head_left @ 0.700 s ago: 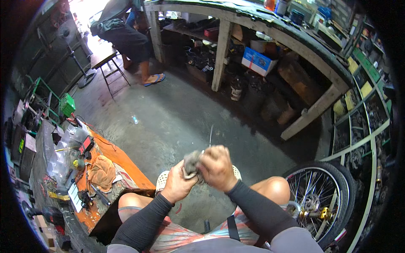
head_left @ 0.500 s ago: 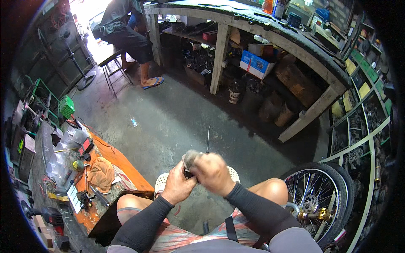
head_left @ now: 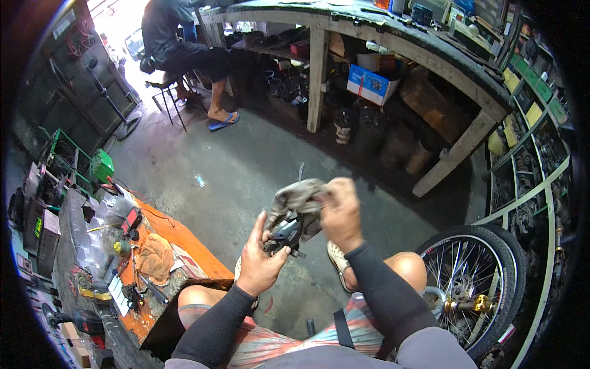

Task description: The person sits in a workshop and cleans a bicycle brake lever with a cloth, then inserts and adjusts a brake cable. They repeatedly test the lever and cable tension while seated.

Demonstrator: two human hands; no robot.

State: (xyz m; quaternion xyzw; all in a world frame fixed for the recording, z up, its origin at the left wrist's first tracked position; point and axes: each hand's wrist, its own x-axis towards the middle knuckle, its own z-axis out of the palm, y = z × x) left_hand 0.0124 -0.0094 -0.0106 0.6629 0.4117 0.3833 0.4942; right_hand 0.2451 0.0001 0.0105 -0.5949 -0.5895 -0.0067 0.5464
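Observation:
Above the floor between my knees, my left hand [head_left: 260, 267] holds a small dark mechanical part [head_left: 286, 231] with a shiny face; its exact kind is unclear. The thumb lies along its near side and the fingers along its left. Draped over the part's far side is a dirty grey rag [head_left: 297, 194]. My right hand [head_left: 342, 215] grips the rag's right end, its fingers closed and slightly blurred. A thin pale hose or wire end [head_left: 301, 170] shows beyond the rag; what it joins is hidden.
On my left stands an orange-sided bench [head_left: 190, 243] with an orange cloth [head_left: 155, 257] and tools. Bicycle wheels [head_left: 461, 289] are by my right knee. A long workbench [head_left: 316, 80] runs across the far side, above a blue-and-white box [head_left: 370, 85]. Another person [head_left: 184, 49] sits on a stool.
Both hands have moved apart, bringing the rag and the dark part into fuller view. My right hand has shifted up and right with the rag. The seated person leans more upright.

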